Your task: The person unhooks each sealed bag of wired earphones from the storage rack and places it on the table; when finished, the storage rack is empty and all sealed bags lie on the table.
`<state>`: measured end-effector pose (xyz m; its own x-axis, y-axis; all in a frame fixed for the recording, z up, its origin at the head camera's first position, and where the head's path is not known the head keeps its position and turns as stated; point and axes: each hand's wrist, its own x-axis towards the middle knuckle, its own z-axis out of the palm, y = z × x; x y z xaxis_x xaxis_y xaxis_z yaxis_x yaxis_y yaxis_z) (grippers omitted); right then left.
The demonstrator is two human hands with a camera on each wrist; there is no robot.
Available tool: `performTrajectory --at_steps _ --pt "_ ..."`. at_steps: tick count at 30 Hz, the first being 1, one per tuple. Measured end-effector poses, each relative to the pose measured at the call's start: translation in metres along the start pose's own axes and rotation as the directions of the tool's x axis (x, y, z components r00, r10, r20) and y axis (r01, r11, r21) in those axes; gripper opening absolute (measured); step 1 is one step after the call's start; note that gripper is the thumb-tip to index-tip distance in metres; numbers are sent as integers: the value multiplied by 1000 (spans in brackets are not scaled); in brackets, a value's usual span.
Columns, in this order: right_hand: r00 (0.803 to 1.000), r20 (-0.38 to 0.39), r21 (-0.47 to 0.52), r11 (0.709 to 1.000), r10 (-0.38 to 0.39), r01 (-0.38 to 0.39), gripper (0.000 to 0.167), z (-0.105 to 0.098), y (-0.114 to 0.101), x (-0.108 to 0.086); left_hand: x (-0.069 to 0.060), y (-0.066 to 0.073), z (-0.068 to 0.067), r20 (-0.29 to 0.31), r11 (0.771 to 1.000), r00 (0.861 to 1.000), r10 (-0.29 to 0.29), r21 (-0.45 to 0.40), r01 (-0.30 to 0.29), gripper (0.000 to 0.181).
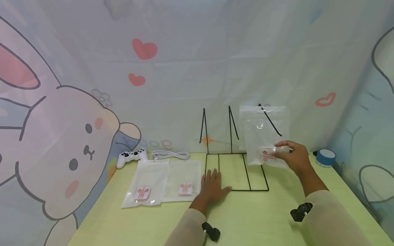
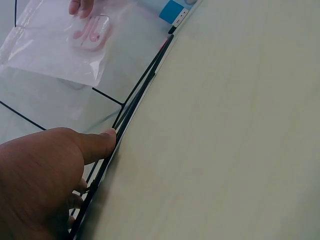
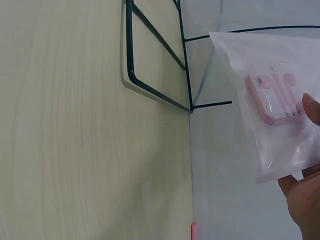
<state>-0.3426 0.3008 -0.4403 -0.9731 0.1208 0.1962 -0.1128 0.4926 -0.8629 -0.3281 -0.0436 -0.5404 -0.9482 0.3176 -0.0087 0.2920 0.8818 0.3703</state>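
Bag (image 1: 250,136) at the right hook (image 1: 271,122) of the rack (image 1: 257,190), pinched low by the right hand (image 1: 296,158); whether it is threaded on, I cannot tell. Left hand (image 1: 212,188), thumb apart, rests on the rack's front left. Released unthreaded, the bag could drop; tugging might tip the rack.

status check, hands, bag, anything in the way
Left hand resting on black rack. Right hand pinching clear bag by boxed earphones. Bag at rightmost hook, whether hung unclear. No obstruction visible.
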Motion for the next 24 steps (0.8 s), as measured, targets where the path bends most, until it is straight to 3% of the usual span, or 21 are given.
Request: performTrajectory --at_steps 10,19,24 --pt "998 -29 -18 999 -51 51 41 -10 7 -8 -2 0 -1 -8 1000 1000 7 -4 -7 89" --pt "996 62 -49 997 -60 63 47 -28 11 -14 -1 -1 2 -14 1000 1000 12 -10 -13 89" --pt "994 68 -69 993 -90 95 47 -38 12 -17 0 -1 1 -19 1000 1000 17 2 -17 89"
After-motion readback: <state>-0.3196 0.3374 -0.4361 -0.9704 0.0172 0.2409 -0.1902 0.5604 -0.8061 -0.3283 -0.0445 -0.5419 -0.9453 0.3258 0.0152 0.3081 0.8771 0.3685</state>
